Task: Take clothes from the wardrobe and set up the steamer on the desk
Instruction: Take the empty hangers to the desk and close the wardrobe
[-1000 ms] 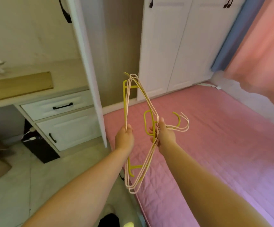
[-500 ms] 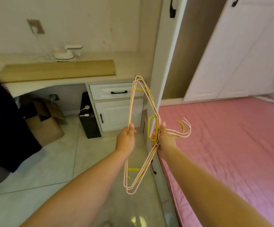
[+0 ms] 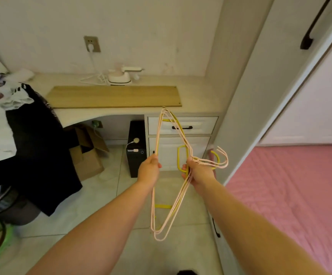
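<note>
I hold a bunch of several pink and yellow wire hangers (image 3: 162, 195) upright in front of me. My left hand (image 3: 149, 170) grips their long bottom bar. My right hand (image 3: 200, 172) grips the necks, just below the hooks, which point right. A white handheld steamer (image 3: 120, 76) sits at the back of the pale desk (image 3: 193, 94), its cord plugged into the wall socket (image 3: 92, 44). Clothes (image 3: 32, 135), black and white with a printed piece, are heaped at the left over a chair. The wardrobe door (image 3: 276, 80) stands open on the right.
A wooden board (image 3: 113, 97) lies on the desk. White drawers (image 3: 183, 126) sit under its right end. Beside them stand a black computer tower (image 3: 136, 149) and an open cardboard box (image 3: 87, 153). A pink bed (image 3: 290, 195) fills the right.
The view has swung left from the bed and wardrobe to the desk, steamer and clothes heap. Both hands keep the same grip on the hangers.
</note>
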